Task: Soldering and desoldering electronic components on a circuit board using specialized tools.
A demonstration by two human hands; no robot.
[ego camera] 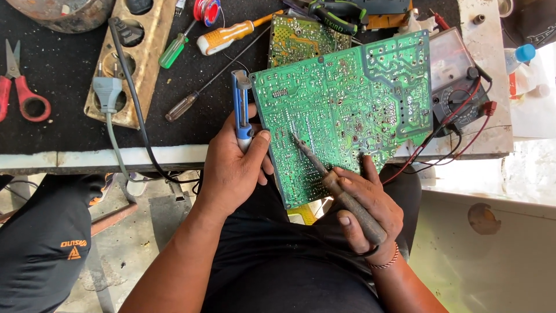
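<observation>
We grip the blue desoldering pump and the edge of the green circuit board in our left hand | our right hand is closed around the soldering iron, tip touching the board's solder side | board leans tilted on the bench edge over our lap | multimeter lies behind it | screwdrivers and red scissors lie on the dark mat.

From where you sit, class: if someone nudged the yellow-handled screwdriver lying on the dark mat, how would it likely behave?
The yellow-handled screwdriver looks rigid, so it probably would not bend. Its rounded handle suggests it could roll, though the dark mat beneath may slow that. It lies close beside a green-handled screwdriver, so a nudge would likely knock the two together.
</observation>
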